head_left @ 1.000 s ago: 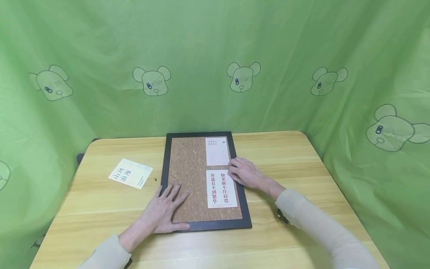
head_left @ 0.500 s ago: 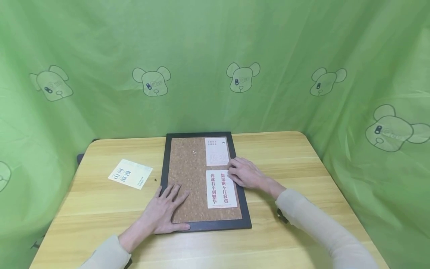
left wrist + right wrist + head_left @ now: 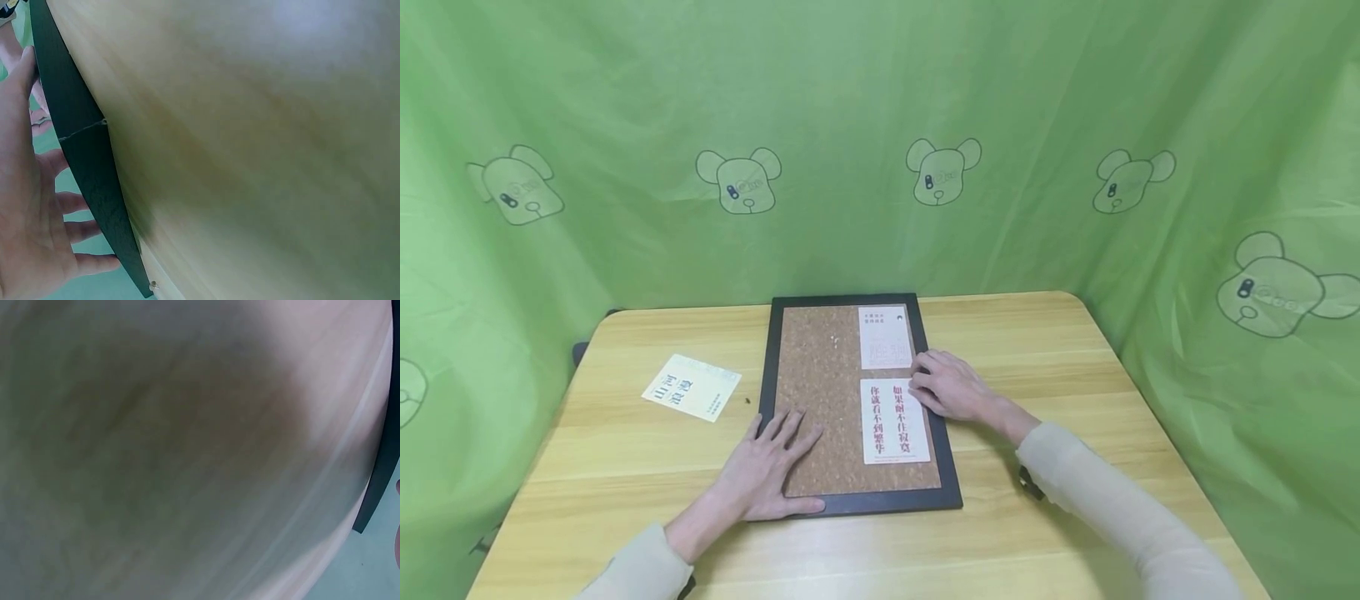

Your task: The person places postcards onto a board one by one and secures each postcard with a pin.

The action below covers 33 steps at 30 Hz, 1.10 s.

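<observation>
One speckled brown corkboard (image 3: 823,383), black frame (image 3: 891,502), red-lettered white card (image 3: 889,421).

The desk (image 3: 880,554) has a pale yellow wood-grain top with streaks running roughly crosswise and rounded far corners. A black-framed corkboard (image 3: 820,375) lies flat on it near the middle, its far end close to the desk's back edge. Left of the board, apart from it, a pale postcard (image 3: 691,387) with blue Chinese characters lies slanted, near a tiny dark speck (image 3: 747,401).
</observation>
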Tool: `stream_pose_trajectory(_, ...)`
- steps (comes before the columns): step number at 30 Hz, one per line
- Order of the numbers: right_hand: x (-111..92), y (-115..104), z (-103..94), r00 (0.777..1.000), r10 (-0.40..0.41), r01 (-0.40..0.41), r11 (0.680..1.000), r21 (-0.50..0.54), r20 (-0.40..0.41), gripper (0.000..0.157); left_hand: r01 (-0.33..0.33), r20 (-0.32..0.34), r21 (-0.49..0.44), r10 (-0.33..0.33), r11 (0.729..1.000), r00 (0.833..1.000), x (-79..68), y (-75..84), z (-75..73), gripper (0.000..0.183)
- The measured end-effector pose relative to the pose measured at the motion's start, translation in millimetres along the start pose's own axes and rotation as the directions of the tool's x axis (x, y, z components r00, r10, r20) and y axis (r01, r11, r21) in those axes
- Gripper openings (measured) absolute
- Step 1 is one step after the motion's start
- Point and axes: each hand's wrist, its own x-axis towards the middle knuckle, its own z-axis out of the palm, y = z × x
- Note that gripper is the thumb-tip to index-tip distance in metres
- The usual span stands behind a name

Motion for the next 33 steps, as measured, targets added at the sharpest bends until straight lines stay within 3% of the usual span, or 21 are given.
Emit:
stream_pose_trajectory(9, -6.1, -2.1, -5.4, 0.991, 0.098, -0.102, 0.994, 0.042, 0.089, 0.018, -0.002, 0.003, 0.002, 0.002, 1.000, 1.000, 0.6, 0.9, 1.0, 0.108)
stream_pose_trajectory(22, -15.5, -5.8, -20.2, 0.948, 0.187, -0.214, 0.974, 0.079, 0.259, 0.073, -0.006, 0.007, 0.015, 0.006, 1.000, 1.000, 1.9, 1.1, -1.5, 0.108)
stream_pose_trajectory(33, -22.2, -16.0, -32.4, 0.927, 0.222, -0.250, 0.967, 0.055, 0.303, 0.097, 0.001, 0.011, 0.015, -0.002, 1.000, 1.000, 1.6, 0.7, -2.0, 0.108)
